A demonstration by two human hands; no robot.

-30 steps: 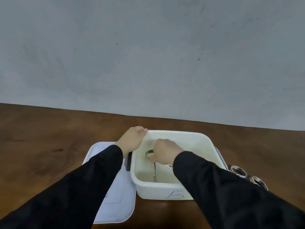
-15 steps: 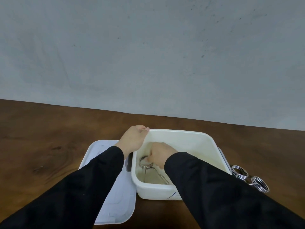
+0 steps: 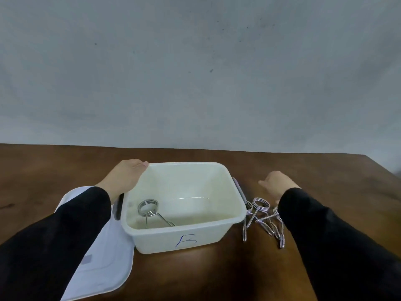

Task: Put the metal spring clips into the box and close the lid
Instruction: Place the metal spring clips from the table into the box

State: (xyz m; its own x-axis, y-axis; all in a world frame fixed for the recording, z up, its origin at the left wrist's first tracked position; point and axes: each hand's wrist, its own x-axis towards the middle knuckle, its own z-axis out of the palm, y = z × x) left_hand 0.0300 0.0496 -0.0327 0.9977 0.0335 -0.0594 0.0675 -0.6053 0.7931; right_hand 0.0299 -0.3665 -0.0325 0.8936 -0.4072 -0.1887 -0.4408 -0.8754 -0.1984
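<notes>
The left hand (image 3: 124,177) grips the far corner of the white plastic box (image 3: 184,240), likely to keep it steady. One shiny metal spring clip (image 3: 149,210) lies inside. The right hand (image 3: 276,183), loosely curled and empty, hovers by the other clips (image 3: 261,216) on the brown table (image 3: 195,274). The flat white lid (image 3: 104,257) waits beside the box.

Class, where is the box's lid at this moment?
In the head view the lid lies flat on the table, left of the box, partly under the left sleeve.
</notes>
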